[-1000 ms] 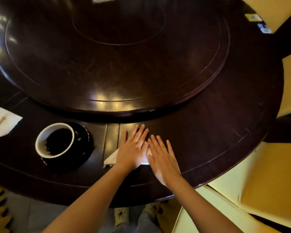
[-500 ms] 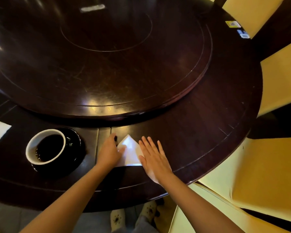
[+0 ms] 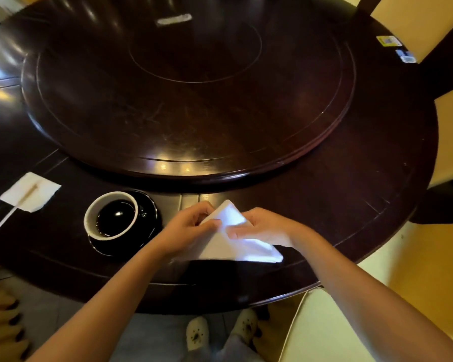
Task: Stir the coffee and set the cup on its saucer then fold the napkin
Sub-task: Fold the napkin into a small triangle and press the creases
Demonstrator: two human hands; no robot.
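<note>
Since napkin point(image 3: 220, 248) looks limp, light paper, hold near crease: left hand point(image 3: 188, 226) pinches 9 o'clock edge, right hand point(image 3: 267, 227) pinches 3 o'clock.

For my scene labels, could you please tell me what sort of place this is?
Probably a restaurant or dining room: a round dark table with a raised turntable, yellow chairs beside it.
</note>
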